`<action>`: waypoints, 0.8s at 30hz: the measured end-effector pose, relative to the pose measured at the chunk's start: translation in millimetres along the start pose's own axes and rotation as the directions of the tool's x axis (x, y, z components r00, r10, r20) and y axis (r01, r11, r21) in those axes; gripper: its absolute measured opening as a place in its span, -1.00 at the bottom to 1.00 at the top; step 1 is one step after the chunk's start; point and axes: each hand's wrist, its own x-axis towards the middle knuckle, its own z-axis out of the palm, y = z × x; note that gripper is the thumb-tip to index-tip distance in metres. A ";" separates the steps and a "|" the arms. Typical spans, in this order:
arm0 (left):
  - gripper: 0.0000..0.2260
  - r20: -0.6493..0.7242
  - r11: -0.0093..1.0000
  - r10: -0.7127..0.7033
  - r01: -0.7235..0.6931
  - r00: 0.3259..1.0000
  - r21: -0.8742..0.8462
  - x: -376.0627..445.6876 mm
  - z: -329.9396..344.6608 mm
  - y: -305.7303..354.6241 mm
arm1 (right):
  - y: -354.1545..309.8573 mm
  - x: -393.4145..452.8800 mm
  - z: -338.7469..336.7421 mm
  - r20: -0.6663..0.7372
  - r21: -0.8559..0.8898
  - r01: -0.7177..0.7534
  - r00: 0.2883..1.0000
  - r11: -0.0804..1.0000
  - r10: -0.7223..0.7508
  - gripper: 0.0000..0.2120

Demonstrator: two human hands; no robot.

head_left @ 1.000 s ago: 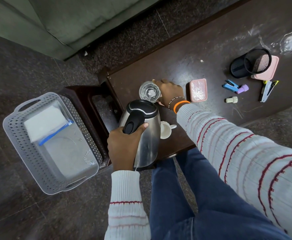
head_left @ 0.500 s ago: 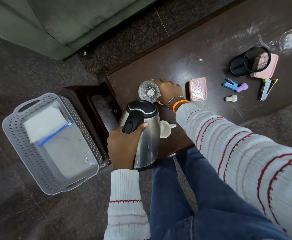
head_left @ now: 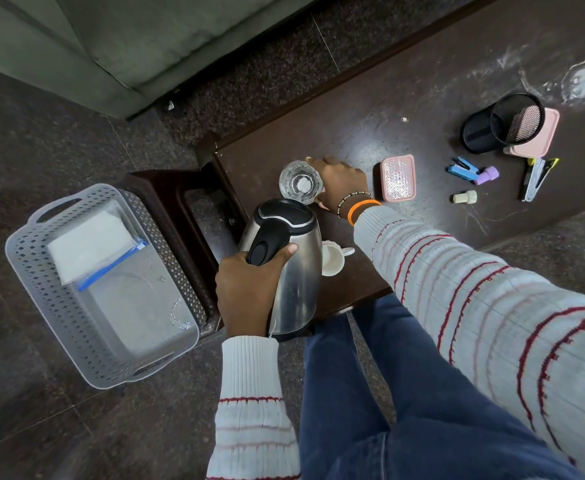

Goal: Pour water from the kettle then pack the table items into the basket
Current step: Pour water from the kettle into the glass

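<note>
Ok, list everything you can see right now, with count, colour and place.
kettle: 1, steel with black lid and handle, near table corner
glass: 1, clear, beyond the kettle
cup: 1, white, right of kettle
small box: 1, pink, mid table
mesh holder: 1, black, lying on its side, far right
pink container: 1, behind the holder
stapler: 1, blue
staple remover: 1, grey and yellow
caps: purple, cream
basket: 1, grey, on floor, holding a zip bag
table: 1, dark brown
left hand: grips kettle handle
right hand: holds the glass
</note>
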 end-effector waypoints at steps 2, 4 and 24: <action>-0.55 -0.010 1.000 -0.003 0.003 1.000 -0.006 0.6 0.2 0.4 | 0.3 0.6 0.5 -0.001 0.007 -0.002 1.000 1.000 0.002 -0.39; -0.53 -0.018 1.000 -0.009 0.008 1.000 -0.014 1.5 0.2 0.3 | 0.3 1.1 0.8 0.001 0.013 -0.003 1.000 1.000 0.003 -0.40; -0.54 0.016 1.000 -0.014 0.014 1.000 -0.001 6.5 -2.7 1.9 | 0.0 1.7 1.6 0.007 0.019 -0.012 1.000 1.000 0.012 -0.43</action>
